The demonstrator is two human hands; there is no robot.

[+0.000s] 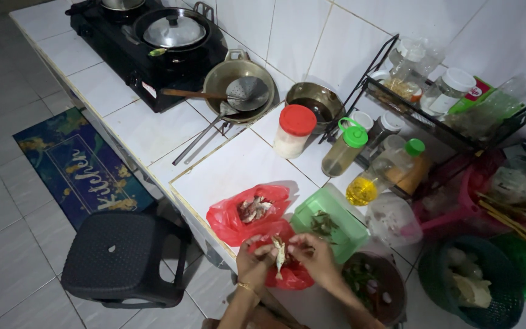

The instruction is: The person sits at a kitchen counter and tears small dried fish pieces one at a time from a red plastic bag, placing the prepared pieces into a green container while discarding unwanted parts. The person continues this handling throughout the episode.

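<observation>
Green-red packet (473,96) on wire rack (391,91)

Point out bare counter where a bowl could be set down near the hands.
Bare white counter lies between the red-lidded jar, the wok and the red bag of fish. More bare tile lies left of the stove. Right of the green tray, bottles and baskets crowd it.

Glossy white tiles cover the counter (147,131). A thin, shiny red plastic bag (232,222) lies crinkled beside a matt green plastic tray (336,210). The wok (238,82) is dull metal.
</observation>
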